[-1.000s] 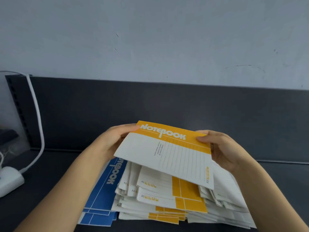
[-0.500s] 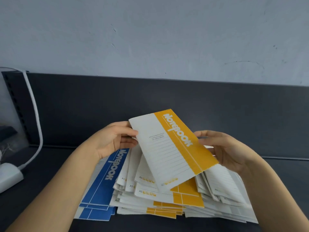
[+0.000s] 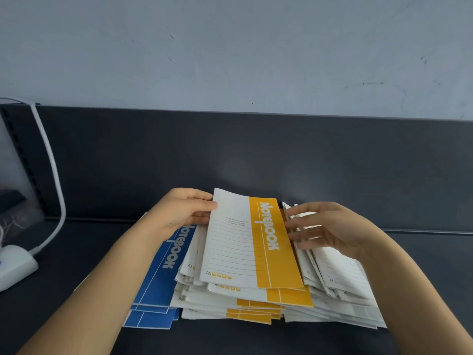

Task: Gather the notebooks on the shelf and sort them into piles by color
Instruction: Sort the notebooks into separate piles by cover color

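Note:
A yellow-and-white notebook [image 3: 245, 242] lies on top of the middle pile of yellow notebooks [image 3: 250, 306] on the dark shelf [image 3: 76, 252]. My left hand [image 3: 184, 213] pinches its far left corner with thumb and fingers. My right hand [image 3: 327, 229] has spread, nearly straight fingers touching its right edge. A pile of blue notebooks [image 3: 158, 285] lies to the left, partly under my left arm. A pile of white-grey notebooks [image 3: 337, 283] lies to the right, partly under my right hand.
A white cable [image 3: 55, 175] runs down the left side to a white plug block [image 3: 15, 265] on the shelf. The dark back panel [image 3: 256, 155] stands behind the piles, with a pale wall above it.
The yellow notebook was held up crosswise, then was turned lengthwise and lowered onto the yellow pile. My right hand let go of its edge and opened its fingers.

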